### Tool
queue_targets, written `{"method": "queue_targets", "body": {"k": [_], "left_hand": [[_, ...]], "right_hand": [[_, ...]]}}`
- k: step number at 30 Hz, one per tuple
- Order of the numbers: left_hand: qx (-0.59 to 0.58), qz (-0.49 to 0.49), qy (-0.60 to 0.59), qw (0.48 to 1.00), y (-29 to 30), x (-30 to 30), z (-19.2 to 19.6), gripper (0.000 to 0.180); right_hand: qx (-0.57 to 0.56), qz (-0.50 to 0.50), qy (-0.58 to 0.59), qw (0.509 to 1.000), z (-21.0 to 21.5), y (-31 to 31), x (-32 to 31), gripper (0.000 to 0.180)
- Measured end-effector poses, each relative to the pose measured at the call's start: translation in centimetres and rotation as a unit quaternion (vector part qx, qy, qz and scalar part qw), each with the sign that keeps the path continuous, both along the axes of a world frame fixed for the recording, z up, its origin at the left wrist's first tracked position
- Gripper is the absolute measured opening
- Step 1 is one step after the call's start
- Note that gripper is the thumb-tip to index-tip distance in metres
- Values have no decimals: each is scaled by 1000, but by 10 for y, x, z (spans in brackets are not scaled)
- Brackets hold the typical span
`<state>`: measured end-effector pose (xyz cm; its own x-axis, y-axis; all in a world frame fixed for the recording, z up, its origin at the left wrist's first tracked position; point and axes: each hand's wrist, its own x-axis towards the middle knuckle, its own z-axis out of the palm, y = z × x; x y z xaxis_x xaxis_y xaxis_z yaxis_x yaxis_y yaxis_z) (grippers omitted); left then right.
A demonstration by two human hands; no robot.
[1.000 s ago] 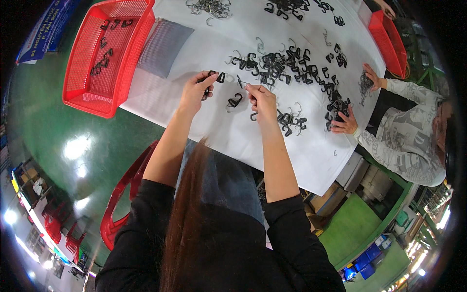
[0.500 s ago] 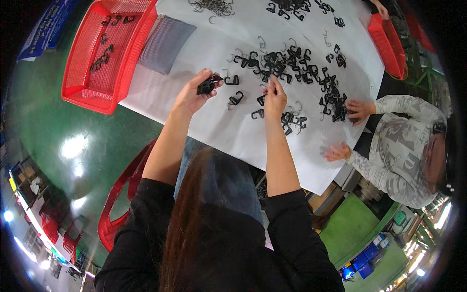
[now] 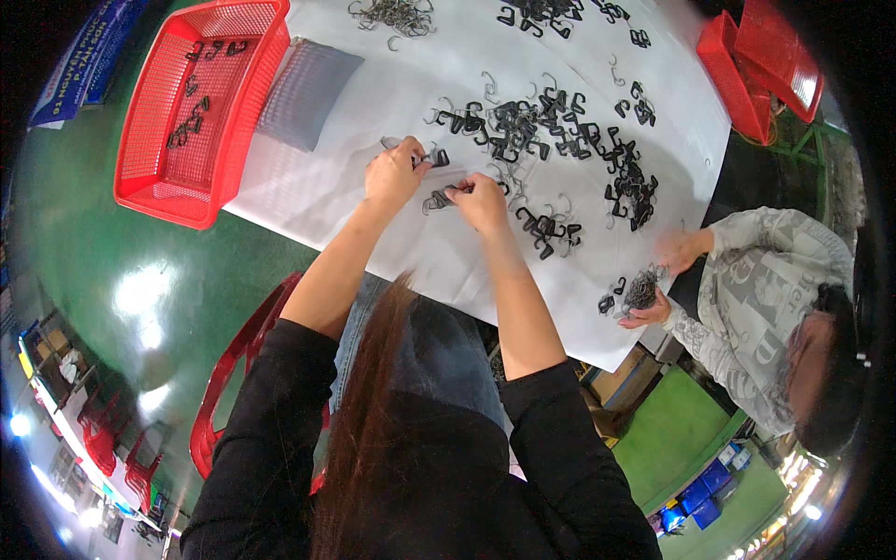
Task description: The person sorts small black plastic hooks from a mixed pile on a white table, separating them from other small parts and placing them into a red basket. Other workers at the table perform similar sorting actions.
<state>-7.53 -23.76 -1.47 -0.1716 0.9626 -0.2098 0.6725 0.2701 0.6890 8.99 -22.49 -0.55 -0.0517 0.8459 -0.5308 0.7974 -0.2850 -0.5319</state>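
My left hand is closed low over the white tabletop, its back turned up. Dark and grey bits show at its fingertips, but what it holds is mostly hidden. Touching or just beside those fingertips lies a black hook. To its right, my right hand pinches a black hook between thumb and fingers. Grey wire hooks lie against that pinch. Just beyond both hands spreads a loose pile of black hooks with thin metal wire ends, and a smaller cluster sits to the right.
At the left stands a red basket with several hooks inside, beside a grey cushion-like packet. Wire hooks are heaped at the far edge. Across the right corner, a co-worker's hands gather hooks. Red baskets stand far right.
My left hand has turned over and come down beside the hook on the table. My right hand has moved left and nearer from the pile. The co-worker's hands now hold a bunch of hooks.
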Motion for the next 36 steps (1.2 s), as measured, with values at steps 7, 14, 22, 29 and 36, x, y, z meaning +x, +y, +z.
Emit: {"method": "queue_targets", "body": {"k": [7, 14, 22, 29, 36], "left_hand": [[-15, 103, -225, 969, -2, -64, 42, 24], [139, 283, 56, 947, -36, -219, 111, 25], [169, 303, 291, 892, -29, -275, 133, 30], [288, 33, 16, 957, 39, -103, 80, 26], [101, -153, 61, 981, 74, 1, 14, 37]], "right_hand": [[-58, -184, 93, 977, 38, 21, 20, 25], [-85, -39, 354, 931, 93, 51, -205, 37], [226, 34, 351, 908, 94, 86, -265, 58], [209, 65, -198, 955, 35, 99, -40, 38], [29, -120, 226, 966, 21, 65, 35, 25]]}}
